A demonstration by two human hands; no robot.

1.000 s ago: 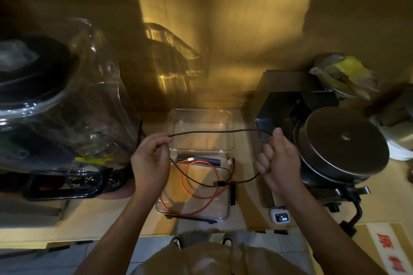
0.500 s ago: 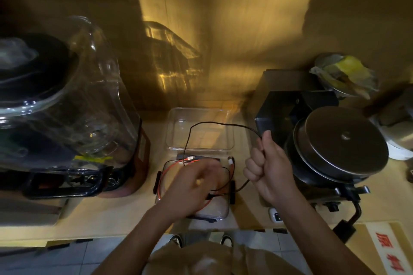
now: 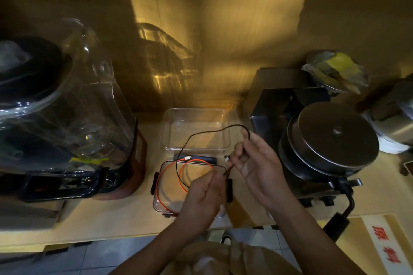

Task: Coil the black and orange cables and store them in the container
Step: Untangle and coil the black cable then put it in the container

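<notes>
A thin black cable (image 3: 190,138) forms one loop in the air, held between both hands. My right hand (image 3: 252,163) pinches its upper end near the loop's top right. My left hand (image 3: 205,194) pinches the cable's lower run just below the right hand. Beneath them an orange cable (image 3: 165,174) lies loosely curled on a clear lid with black clips (image 3: 156,204). The clear rectangular container (image 3: 169,123) stands open just behind the lid. A dark flat object (image 3: 207,159) lies between lid and container.
A large clear blender jar on a dark base (image 3: 67,118) fills the left side. A metal machine with a round lid (image 3: 330,140) stands to the right. A bowl with yellow wrapping (image 3: 335,71) sits at the back right. The wooden counter edge (image 3: 111,227) runs below.
My left hand has moved from the left end of the stretched cable down and right toward my right hand. The straight black cable now hangs as a loop.
</notes>
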